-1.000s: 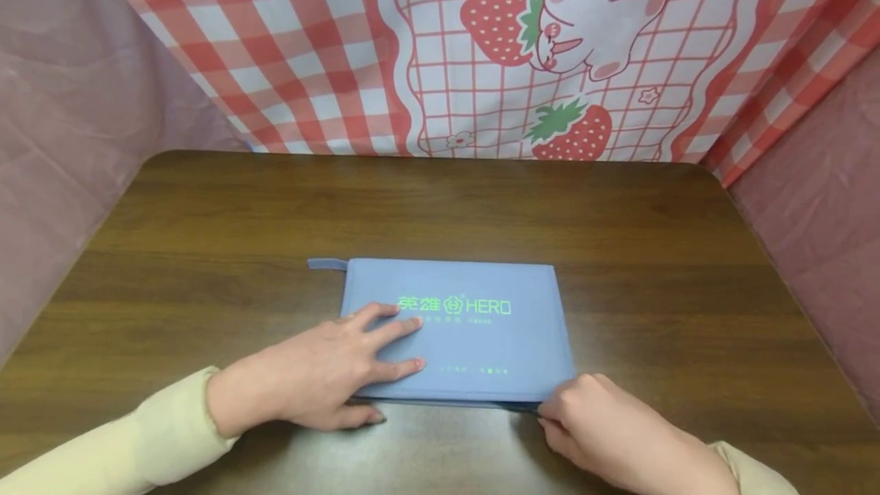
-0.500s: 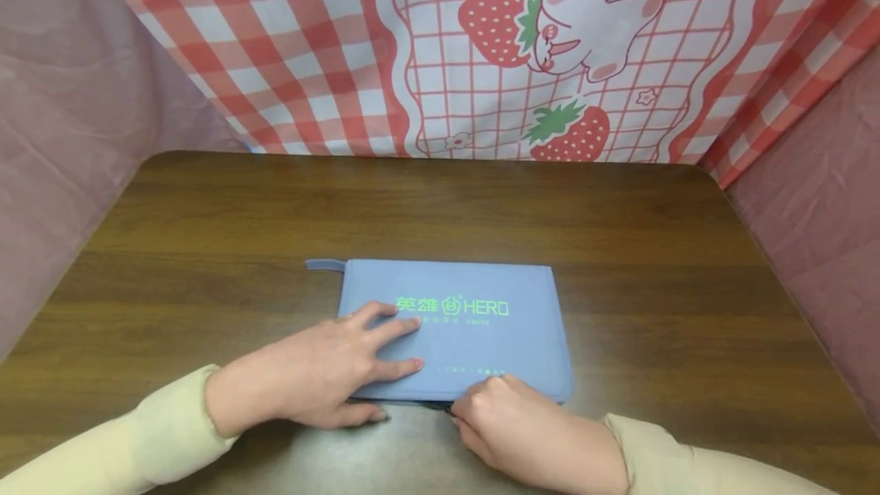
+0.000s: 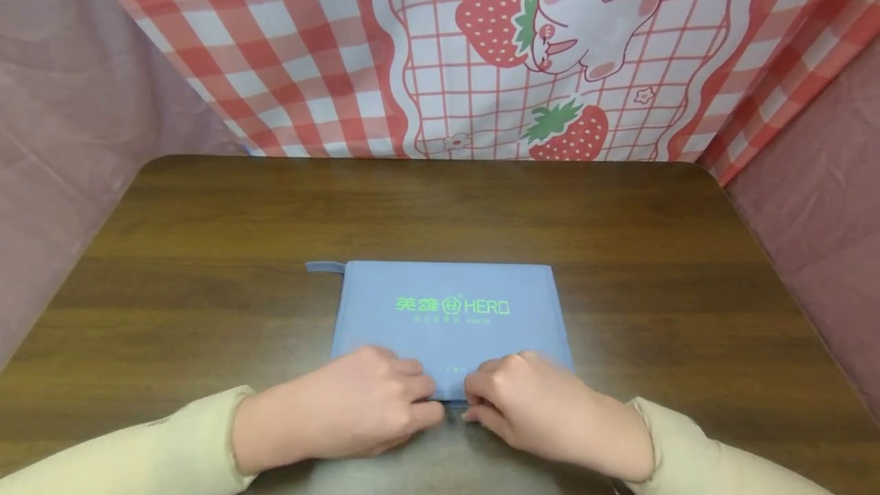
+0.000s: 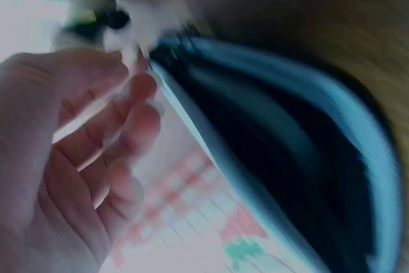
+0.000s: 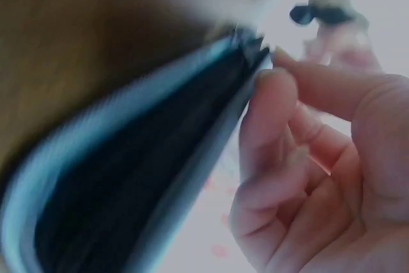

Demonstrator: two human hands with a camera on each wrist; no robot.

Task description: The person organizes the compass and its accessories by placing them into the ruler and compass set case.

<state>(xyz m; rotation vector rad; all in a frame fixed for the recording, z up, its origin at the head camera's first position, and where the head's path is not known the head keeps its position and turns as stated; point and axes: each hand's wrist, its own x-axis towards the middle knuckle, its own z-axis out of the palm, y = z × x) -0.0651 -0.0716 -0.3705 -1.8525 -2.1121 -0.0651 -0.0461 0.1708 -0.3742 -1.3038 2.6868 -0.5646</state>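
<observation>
A flat blue zip case [image 3: 454, 342] with green lettering and the word HERO lies on the table. My left hand [image 3: 364, 403] has its fingers curled at the case's front edge, left of the middle, and pinches the edge near the zip end. Just right of it, my right hand [image 3: 543, 411] pinches the zipper pull [image 5: 252, 43] at the same edge. Both wrist views are blurred; they show the case mouth [image 4: 287, 139] parted, with a dark inside. The pull itself is mostly hidden by the fingers.
The brown wooden table [image 3: 440, 205] extends around the case. A small strap [image 3: 325, 266] sticks out at the case's far left corner. Behind the table hangs a red-and-white checked curtain [image 3: 296, 44], with pinkish cloth [image 3: 76, 98] at the sides.
My right hand has slid left along the front edge from the near right corner to the middle. My left hand, earlier spread on top of the case, has moved to its front edge.
</observation>
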